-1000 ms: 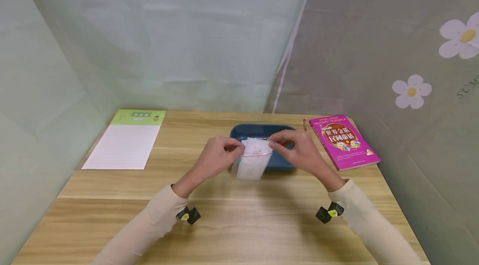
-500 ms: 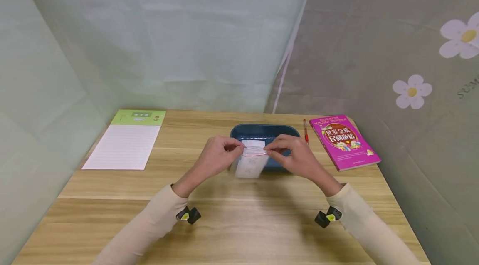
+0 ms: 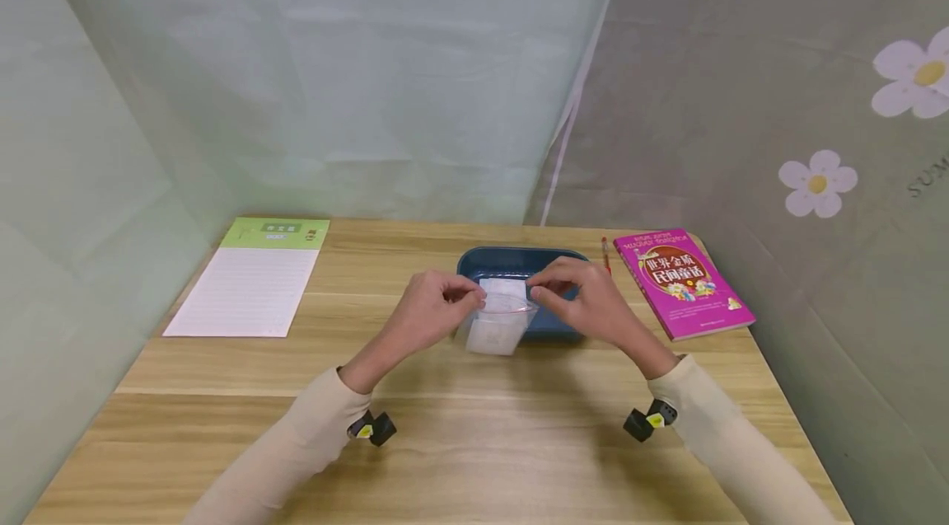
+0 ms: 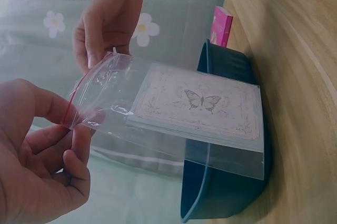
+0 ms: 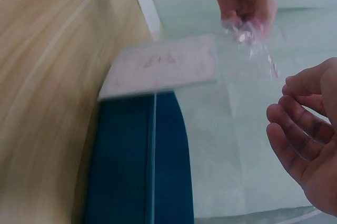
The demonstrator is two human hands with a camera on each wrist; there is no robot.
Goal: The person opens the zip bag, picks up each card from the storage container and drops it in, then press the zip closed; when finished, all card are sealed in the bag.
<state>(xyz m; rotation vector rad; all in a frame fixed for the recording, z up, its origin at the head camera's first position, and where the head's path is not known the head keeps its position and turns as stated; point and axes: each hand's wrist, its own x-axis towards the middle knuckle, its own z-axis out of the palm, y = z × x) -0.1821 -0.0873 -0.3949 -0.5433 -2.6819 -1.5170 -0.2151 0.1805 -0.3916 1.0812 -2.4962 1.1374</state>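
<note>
A clear zip bag (image 4: 113, 90) with a red seal line hangs between my hands, over the front of a dark blue tray (image 3: 549, 319). Inside it lie pale cards (image 4: 202, 103), the top one printed with a butterfly. My left hand (image 3: 437, 304) pinches one corner of the bag mouth between thumb and fingers. At the mouth's other corner is my right hand (image 3: 586, 301); in the right wrist view its fingertips (image 5: 289, 84) are bent loosely and stand just apart from the plastic. The bag mouth gapes slightly in the head view.
A white paper piece (image 3: 504, 286) lies in the tray behind the bag. To the right are a red pen (image 3: 605, 253) and a pink book (image 3: 682, 282). A lined writing pad (image 3: 248, 282) lies at the left of the wooden table (image 3: 474, 442). Fabric walls stand behind.
My right hand first came in towards the left along the bag mouth, then drew slightly back to the right. The bag mouth spread apart. My left hand stayed in place.
</note>
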